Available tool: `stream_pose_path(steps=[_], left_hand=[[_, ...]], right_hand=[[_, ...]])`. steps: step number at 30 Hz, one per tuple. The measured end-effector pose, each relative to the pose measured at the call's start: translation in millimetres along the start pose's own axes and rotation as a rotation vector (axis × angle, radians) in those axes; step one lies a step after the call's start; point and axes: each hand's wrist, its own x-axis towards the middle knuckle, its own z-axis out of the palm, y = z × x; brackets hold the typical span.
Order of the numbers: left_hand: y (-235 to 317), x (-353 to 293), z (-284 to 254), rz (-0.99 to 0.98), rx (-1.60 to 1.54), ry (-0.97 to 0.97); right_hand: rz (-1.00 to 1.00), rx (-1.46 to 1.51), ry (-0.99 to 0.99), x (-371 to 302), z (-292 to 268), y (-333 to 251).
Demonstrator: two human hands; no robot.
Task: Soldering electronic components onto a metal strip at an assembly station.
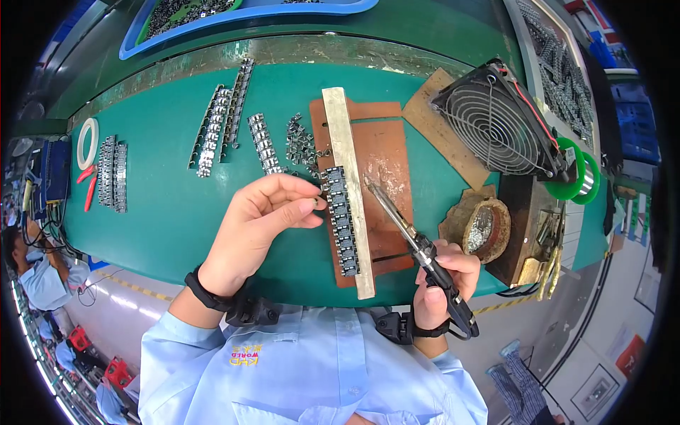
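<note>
My left hand (249, 216) is closed in a pinch, with a tiny dark part (316, 204) just showing at its fingertips. Right beside those fingers, a row of black electronic parts (342, 230) lies along the left side of a pale, worn bar (346, 131). The bar rests on a reddish-brown board (388, 159). My right hand (453, 273) is wrapped round a soldering iron (423, 249), whose tip points up and left over the board, to the right of the bar. Beyond my left fingers is a heap of small metal clips (301, 145).
A caged fan (489, 122) stands at the right, beside a green solder spool (567, 173) and a crusted round dish (489, 230). Metal part strips (216, 131), red-handled pliers (90, 188) and a white ring (87, 142) lie leftward. A blue tray (265, 12) sits at the back.
</note>
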Motion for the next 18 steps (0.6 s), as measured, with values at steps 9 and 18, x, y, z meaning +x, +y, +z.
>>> stream_pose_path(steps=[9, 18], left_hand=[[-10.8, 10.4, 1.4, -0.014, -0.117, 0.031], [-15.0, 16.0, 7.0, 0.126, 0.05, 0.084]], right_hand=[[0.007, -0.001, 0.006, 4.0, 2.4, 7.2], [0.005, 0.001, 0.006, 7.1, 3.0, 14.4]])
